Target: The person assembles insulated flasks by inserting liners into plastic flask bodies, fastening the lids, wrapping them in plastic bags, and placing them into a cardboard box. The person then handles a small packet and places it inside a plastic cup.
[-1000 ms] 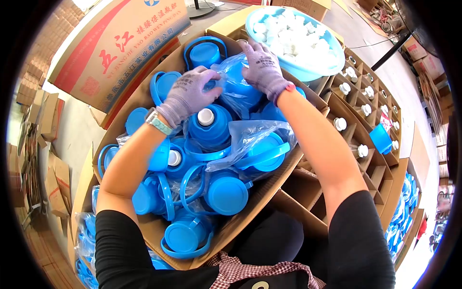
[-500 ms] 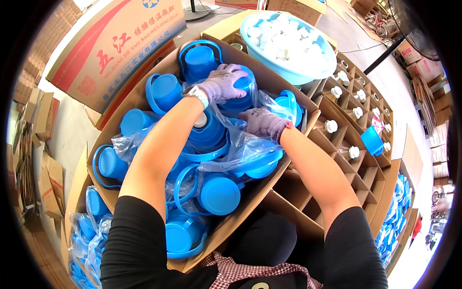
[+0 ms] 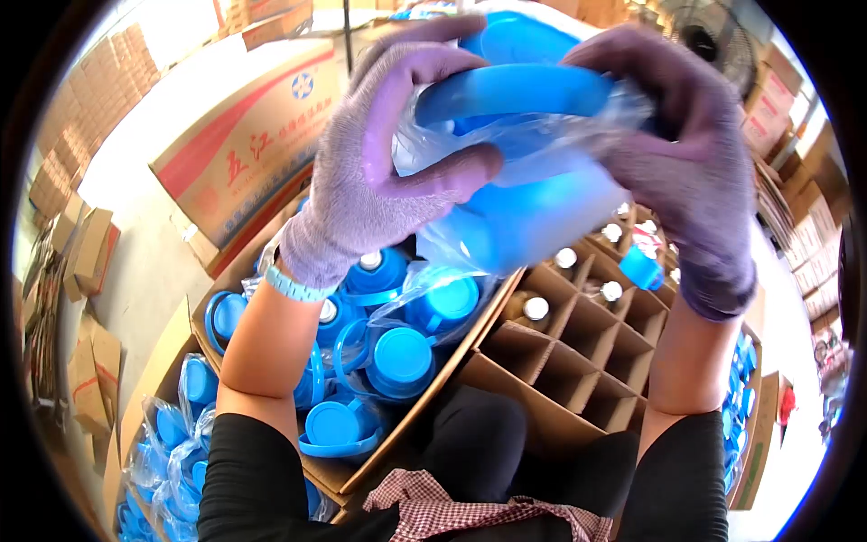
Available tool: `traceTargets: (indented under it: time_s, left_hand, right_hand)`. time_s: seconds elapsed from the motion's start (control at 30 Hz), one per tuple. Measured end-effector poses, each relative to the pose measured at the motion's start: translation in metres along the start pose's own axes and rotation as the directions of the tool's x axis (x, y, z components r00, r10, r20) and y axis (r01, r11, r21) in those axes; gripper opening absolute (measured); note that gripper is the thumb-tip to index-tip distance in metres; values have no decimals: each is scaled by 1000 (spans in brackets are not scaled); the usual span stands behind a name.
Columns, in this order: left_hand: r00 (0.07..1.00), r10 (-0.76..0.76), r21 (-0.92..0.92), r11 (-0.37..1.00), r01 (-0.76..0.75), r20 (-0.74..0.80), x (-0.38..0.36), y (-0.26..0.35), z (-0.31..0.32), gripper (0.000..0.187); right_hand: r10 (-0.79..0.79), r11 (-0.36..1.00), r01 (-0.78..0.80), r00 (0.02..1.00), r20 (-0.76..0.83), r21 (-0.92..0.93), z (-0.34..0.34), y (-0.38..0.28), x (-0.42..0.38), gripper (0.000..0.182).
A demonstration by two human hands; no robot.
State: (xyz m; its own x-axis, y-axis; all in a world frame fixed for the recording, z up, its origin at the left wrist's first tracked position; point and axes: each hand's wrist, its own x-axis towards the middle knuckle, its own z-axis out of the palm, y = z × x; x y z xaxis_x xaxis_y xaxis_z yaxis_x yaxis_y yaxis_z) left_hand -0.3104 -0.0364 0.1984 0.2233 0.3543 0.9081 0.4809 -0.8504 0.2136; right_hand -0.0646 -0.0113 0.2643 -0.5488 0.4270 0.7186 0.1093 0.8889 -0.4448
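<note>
A blue plastic thermos flask (image 3: 551, 212), partly wrapped in a clear plastic bag (image 3: 452, 237), is held up close to the camera, tilted and somewhat blurred. My left hand (image 3: 361, 172), in a purple-grey glove, grips its left side with thumb and fingers around the bag and blue ring-shaped part. On the right side my gloved right hand (image 3: 691, 154) has its fingers bent around flask and bag; some fingertips are hidden. Below the hands, several blue flasks (image 3: 402, 361) with handles lie among plastic in an open carton (image 3: 452, 366).
To the right is a divided carton (image 3: 515, 397) with several white-capped bottles (image 3: 536, 309) and a blue cup-like piece (image 3: 640, 268). A large printed carton (image 3: 244, 144) stands at back left. More bagged blue parts (image 3: 172, 425) lie at lower left. A fan (image 3: 709, 41) stands behind.
Both hands have risen out of the carton toward the camera, bringing up a blue flask in its plastic bag. The view has tilted upward.
</note>
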Motion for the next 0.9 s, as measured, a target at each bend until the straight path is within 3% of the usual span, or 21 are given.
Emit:
traceTargets:
  time_s: [0.03,0.07,0.1,0.13,0.17,0.23,0.3,0.37,0.47,0.5,0.57,0.6,0.63,0.7,0.73,0.8,0.83,0.9]
  left_hand:
    - [996,84,82,993,-82,-21,21,36,-4,56]
    - [963,-256,-21,967,255,-78,24,78,-4,53]
    - [951,-294,-51,955,291,-98,31,107,-4,56]
    - [955,-279,-76,959,272,-105,39,132,0,60]
    - [980,-178,-75,982,171,-89,43,157,4,63]
    - [999,30,-85,996,-31,-12,48,205,17,71]
    - [976,189,-130,976,-174,111,45,249,32,78]
    - [923,303,-206,944,-257,239,36,282,48,86]
    - [893,326,-418,890,-180,309,-1,302,97,98]
    - [947,249,-611,788,-76,203,-29,294,126,107]
    - [976,-87,-865,452,216,198,-62,304,160,123]
    - [899,-289,-893,215,395,328,-73,316,162,131]
    - [861,-276,-850,202,487,427,-74,317,161,132]
    - [832,-255,-786,280,551,492,-95,317,174,131]
    - [835,-204,-765,336,550,511,-103,312,185,130]
    - [868,-58,-684,591,428,493,-105,315,196,122]
    - [877,-29,-704,585,403,479,-106,317,201,122]
    - [866,-27,-738,511,441,499,-115,322,210,123]
  right_hand:
    - [-113,989,109,993,-42,-95,-24,-23,-4,43]
    - [-227,958,209,971,-71,-197,-52,-46,-9,43]
    - [-260,875,284,959,114,-391,-95,-68,-13,34]
    - [-193,967,195,981,26,-163,-123,-80,-32,24]
    - [-120,993,119,992,-38,-26,-149,-90,-54,25]
    - [65,976,-20,977,-204,219,-170,-92,-100,28]
    - [271,839,-102,930,-247,535,-158,-77,-154,31]
    - [422,598,-128,890,-175,791,-128,-66,-204,34]
    - [499,319,-95,863,-83,943,-100,-71,-261,38]
    - [506,278,-83,859,-72,957,-100,-76,-274,40]
    - [515,254,-66,854,-77,965,-109,-90,-301,43]
    - [519,264,-59,850,-90,963,-115,-98,-313,45]
    - [512,321,-58,850,-122,945,-128,-108,-324,46]
    - [491,526,-87,843,-219,846,-153,-133,-342,50]
    - [409,743,-104,853,-325,662,-167,-150,-346,52]
    - [429,845,-151,764,-482,513,-182,-183,-360,49]
    - [433,878,-194,710,-555,437,-190,-199,-367,50]
    - [201,976,-209,798,-568,51,-177,-239,-357,43]
